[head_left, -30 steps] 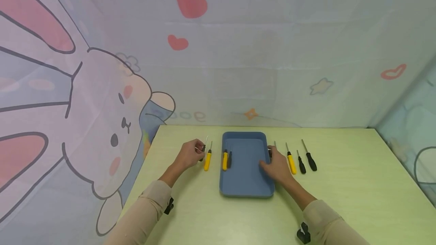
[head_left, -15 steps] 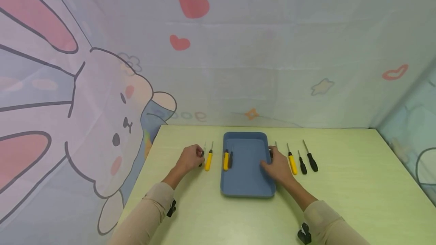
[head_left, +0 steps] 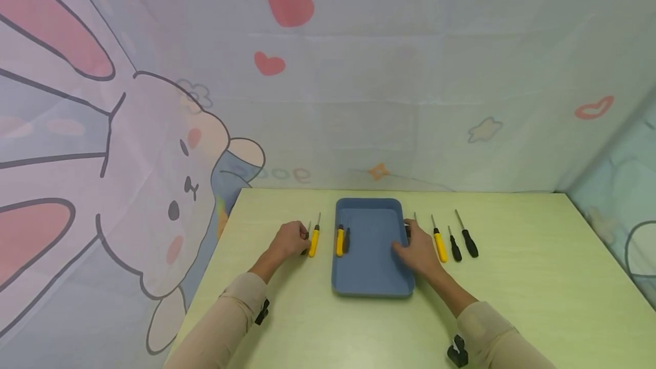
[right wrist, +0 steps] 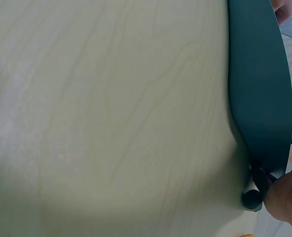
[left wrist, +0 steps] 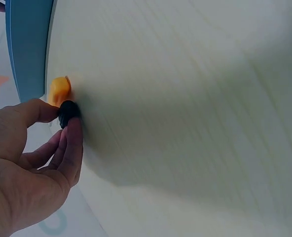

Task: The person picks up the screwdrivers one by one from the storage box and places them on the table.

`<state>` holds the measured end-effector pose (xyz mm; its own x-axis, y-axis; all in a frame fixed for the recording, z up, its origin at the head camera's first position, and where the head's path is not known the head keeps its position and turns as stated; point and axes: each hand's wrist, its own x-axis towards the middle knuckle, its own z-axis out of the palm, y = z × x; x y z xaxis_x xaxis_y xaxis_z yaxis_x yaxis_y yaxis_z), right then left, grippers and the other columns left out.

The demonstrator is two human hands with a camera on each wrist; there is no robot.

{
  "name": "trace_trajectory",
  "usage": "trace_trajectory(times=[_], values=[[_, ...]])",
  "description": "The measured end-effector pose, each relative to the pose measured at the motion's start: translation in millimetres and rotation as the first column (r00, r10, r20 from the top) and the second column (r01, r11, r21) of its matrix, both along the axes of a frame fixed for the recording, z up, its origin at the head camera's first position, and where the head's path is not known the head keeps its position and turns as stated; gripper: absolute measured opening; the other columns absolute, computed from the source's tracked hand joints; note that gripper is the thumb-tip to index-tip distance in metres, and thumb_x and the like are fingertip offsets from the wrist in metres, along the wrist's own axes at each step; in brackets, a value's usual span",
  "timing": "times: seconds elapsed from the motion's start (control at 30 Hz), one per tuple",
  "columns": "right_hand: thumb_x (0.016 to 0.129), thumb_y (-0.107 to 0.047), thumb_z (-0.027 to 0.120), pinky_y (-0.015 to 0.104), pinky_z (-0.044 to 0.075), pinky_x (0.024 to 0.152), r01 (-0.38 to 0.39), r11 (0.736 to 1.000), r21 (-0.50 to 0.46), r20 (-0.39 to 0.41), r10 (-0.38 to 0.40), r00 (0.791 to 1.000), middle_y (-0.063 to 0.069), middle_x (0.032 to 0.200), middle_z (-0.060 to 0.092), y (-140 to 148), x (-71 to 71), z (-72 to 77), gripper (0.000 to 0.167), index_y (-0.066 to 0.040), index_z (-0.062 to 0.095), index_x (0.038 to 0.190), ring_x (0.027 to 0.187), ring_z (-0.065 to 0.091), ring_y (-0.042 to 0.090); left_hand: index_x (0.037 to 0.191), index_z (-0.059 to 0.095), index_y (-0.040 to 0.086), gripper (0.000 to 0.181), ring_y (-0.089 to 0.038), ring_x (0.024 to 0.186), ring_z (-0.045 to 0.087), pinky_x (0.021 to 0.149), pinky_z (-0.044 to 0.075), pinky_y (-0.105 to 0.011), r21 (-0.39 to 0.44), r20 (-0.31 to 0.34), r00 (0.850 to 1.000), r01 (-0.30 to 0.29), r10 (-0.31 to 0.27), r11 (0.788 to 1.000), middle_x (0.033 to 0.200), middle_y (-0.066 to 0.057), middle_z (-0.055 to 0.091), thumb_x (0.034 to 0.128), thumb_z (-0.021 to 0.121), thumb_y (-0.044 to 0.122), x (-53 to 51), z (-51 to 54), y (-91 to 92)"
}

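Note:
My left hand (head_left: 292,239) pinches a black screwdriver (left wrist: 68,114) by its handle between thumb and fingertips, at the table left of the tray. Close beside it lies a yellow-handled screwdriver (head_left: 314,242). The blue tray (head_left: 371,283) stands mid-table, with a yellow screwdriver (head_left: 340,242) and a small black screwdriver (head_left: 347,241) along its left side. On the tray's right edge, my right hand (head_left: 419,249) holds the rim, thumb on the inner side and fingers outside. A black screwdriver (right wrist: 252,199) lies next to those fingers, mostly hidden by the hand in the head view.
Right of my right hand lie a yellow screwdriver (head_left: 439,246), a short black screwdriver (head_left: 455,250) and a longer black screwdriver (head_left: 468,244). The pale table (head_left: 543,278) ends at a printed cloth wall (head_left: 435,101) behind and a rabbit drawing (head_left: 169,187) on the left.
My left hand has come slightly right and nearer the front with the black screwdriver, bringing it down beside the yellow one. My right hand and the tray stay in place.

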<state>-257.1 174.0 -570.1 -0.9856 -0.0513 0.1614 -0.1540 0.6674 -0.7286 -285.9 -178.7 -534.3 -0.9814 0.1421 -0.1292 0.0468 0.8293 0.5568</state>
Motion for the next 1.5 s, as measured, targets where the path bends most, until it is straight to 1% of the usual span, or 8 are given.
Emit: trace_trajectory(times=[0.4, 0.6, 0.77, 0.87, 1.0, 1.13, 1.23, 1.5], values=[[0.094, -0.019, 0.072, 0.060, 0.054, 0.101, 0.002, 1.000, 0.003, 0.009, -0.002, 1.000, 0.034, 0.135, 0.063, -1.3, -0.6, 0.7, 0.068, 0.009, 0.045, 0.150, 0.122, 0.064, 0.047, 0.114, 0.070, -0.006, 0.029, -0.021, 0.084, 0.063, 0.078, 0.058, -0.035, -0.030, 0.006, 1.000, 0.002, -0.002, 1.000, 0.099, -0.010, 0.070, 0.0904, 0.073, 0.010, -1.6, 0.8, -0.4], [0.094, -0.019, 0.072, 0.060, 0.054, 0.101, 0.000, 1.000, 0.007, 0.004, 0.000, 1.000, 0.034, 0.135, 0.063, -1.6, 0.5, -1.1, 0.068, 0.009, 0.046, 0.149, 0.122, 0.064, 0.047, 0.110, 0.069, -0.005, 0.025, -0.019, 0.079, 0.061, 0.075, 0.056, -0.035, -0.032, 0.004, 1.000, 0.009, -0.009, 0.999, 0.094, -0.009, 0.067, 0.0921, 0.073, 0.011, -3.0, 2.8, -1.9], [0.094, -0.018, 0.072, 0.060, 0.053, 0.101, 0.008, 1.000, 0.001, 0.003, -0.008, 1.000, 0.034, 0.135, 0.063, -1.5, 0.7, -0.1, 0.068, 0.009, 0.045, 0.150, 0.122, 0.064, 0.048, 0.114, 0.068, -0.008, 0.028, -0.019, 0.076, 0.061, 0.075, 0.057, -0.035, -0.018, -0.029, 0.999, 0.032, -0.032, 0.999, 0.089, -0.008, 0.065, 0.0925, 0.071, 0.010, -2.8, 10.1, -2.0], [0.093, -0.018, 0.072, 0.060, 0.053, 0.101, 0.011, 1.000, -0.001, 0.002, -0.011, 1.000, 0.033, 0.134, 0.064, -1.7, 1.0, 0.7, 0.069, 0.009, 0.045, 0.150, 0.121, 0.064, 0.047, 0.117, 0.068, -0.010, 0.032, -0.020, 0.078, 0.062, 0.076, 0.059, -0.036, -0.003, -0.051, 0.998, 0.046, -0.046, 0.999, 0.092, -0.009, 0.067, 0.0914, 0.069, 0.009, -3.5, 13.9, -2.6], [0.093, -0.018, 0.072, 0.060, 0.054, 0.100, 0.009, 1.000, 0.002, 0.000, -0.009, 1.000, 0.034, 0.134, 0.064, -2.0, 1.2, 0.9, 0.069, 0.010, 0.045, 0.149, 0.120, 0.064, 0.048, 0.121, 0.067, -0.009, 0.033, -0.023, 0.086, 0.064, 0.083, 0.059, -0.040, 0.012, -0.063, 0.997, 0.045, -0.045, 0.999, 0.100, -0.011, 0.068, 0.0921, 0.068, 0.009, -5.0, 18.0, -0.7], [0.092, -0.018, 0.073, 0.060, 0.054, 0.100, 0.006, 1.000, 0.002, -0.005, -0.006, 1.000, 0.034, 0.133, 0.064, -1.5, 0.4, 0.0, 0.068, 0.010, 0.046, 0.149, 0.120, 0.064, 0.048, 0.124, 0.067, -0.008, 0.035, -0.025, 0.091, 0.064, 0.085, 0.058, -0.041, 0.011, -0.090, 0.994, 0.060, -0.059, 0.998, 0.104, -0.012, 0.068, 0.0937, 0.067, 0.008, -8.4, 23.3, 4.3], [0.093, -0.017, 0.073, 0.060, 0.054, 0.100, 0.005, 1.000, 0.000, -0.015, -0.005, 1.000, 0.033, 0.133, 0.065, -0.5, -0.3, -0.3, 0.068, 0.009, 0.046, 0.149, 0.118, 0.065, 0.047, 0.126, 0.066, -0.008, 0.036, -0.026, 0.095, 0.066, 0.087, 0.059, -0.041, 0.024, -0.108, 0.991, 0.078, -0.075, 0.997, 0.108, -0.012, 0.069, 0.0951, 0.067, 0.009, -9.8, 30.5, 9.6], [0.092, -0.018, 0.074, 0.060, 0.055, 0.098, 0.008, 1.000, 0.007, -0.029, -0.007, 1.000, 0.033, 0.131, 0.066, -1.3, 0.4, 0.8, 0.069, 0.010, 0.046, 0.149, 0.117, 0.066, 0.047, 0.132, 0.064, -0.008, 0.042, -0.029, 0.103, 0.066, 0.094, 0.058, -0.044, 0.051, -0.116, 0.984, 0.139, -0.133, 0.989, 0.118, -0.016, 0.069, 0.0944, 0.067, 0.010, -9.5, 45.5, 26.4]])
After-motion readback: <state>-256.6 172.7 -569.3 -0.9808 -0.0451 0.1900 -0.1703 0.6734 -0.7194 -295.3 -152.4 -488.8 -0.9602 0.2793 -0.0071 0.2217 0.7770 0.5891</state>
